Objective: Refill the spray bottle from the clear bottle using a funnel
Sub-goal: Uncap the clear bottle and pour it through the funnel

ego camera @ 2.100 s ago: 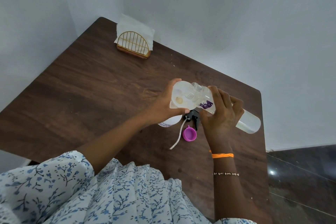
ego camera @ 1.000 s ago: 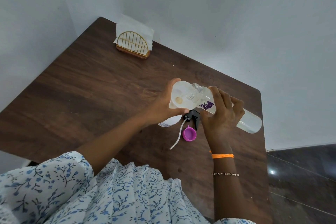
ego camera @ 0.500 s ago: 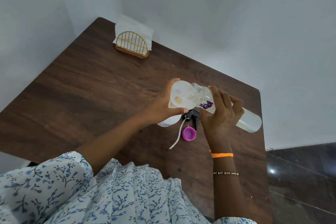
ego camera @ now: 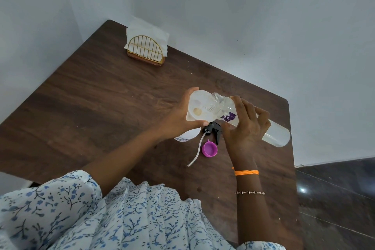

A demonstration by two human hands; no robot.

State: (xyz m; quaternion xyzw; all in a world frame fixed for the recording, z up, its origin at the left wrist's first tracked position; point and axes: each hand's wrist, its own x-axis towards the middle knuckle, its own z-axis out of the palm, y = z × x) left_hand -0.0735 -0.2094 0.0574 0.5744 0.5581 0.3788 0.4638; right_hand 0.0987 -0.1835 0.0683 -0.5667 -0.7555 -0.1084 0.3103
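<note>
My left hand (ego camera: 178,117) grips the rim of a translucent white funnel (ego camera: 197,108), which sits on top of the white spray bottle (ego camera: 185,136); most of that bottle is hidden under the funnel and hand. My right hand (ego camera: 246,126) holds the clear bottle (ego camera: 276,134) tilted nearly flat, its open threaded mouth over the funnel bowl. A purple label shows on the clear bottle. The black spray head (ego camera: 214,130) with its white tube (ego camera: 195,152) lies on the table between my hands, beside a purple cap (ego camera: 209,149).
A gold wire napkin holder (ego camera: 146,50) with white napkins stands at the far corner of the brown wooden table (ego camera: 101,107). White walls close in behind and on the left. The table's right edge drops to a dark tiled floor (ego camera: 334,199).
Hardly anything has moved: both hands keep the same hold, with the clear bottle tilted over the funnel throughout.
</note>
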